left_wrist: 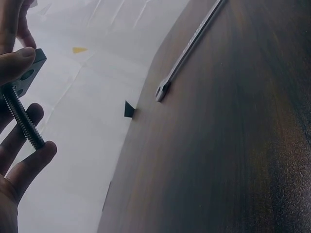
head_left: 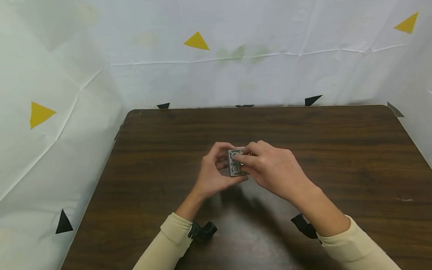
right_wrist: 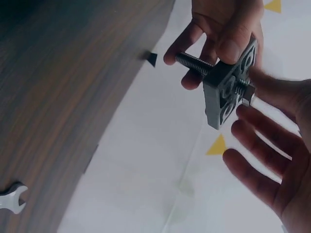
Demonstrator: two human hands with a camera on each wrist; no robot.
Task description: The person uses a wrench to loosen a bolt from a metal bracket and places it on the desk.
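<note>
Above the middle of the dark wood-grain bench [head_left: 312,146], both hands hold a small grey metal plate with round holes [right_wrist: 224,92] clear of the surface. The left hand [head_left: 212,172] pinches the plate's edge between thumb and curled fingers [right_wrist: 228,46]. The right hand [head_left: 272,168] has its fingers [right_wrist: 262,145] loosely spread, its thumb and forefinger apparently at the small hex nut [right_wrist: 247,95] — the exact contact cannot be told. A long threaded steel bolt [right_wrist: 194,63] passes through the plate, its long axis square to the plate's face, shank toward the left palm. Judgement: keep the plate steady and the nut square on the thread — cross-threading is the risk. A flat steel spanner [left_wrist: 187,48] lies on the bench, apart.
</note>
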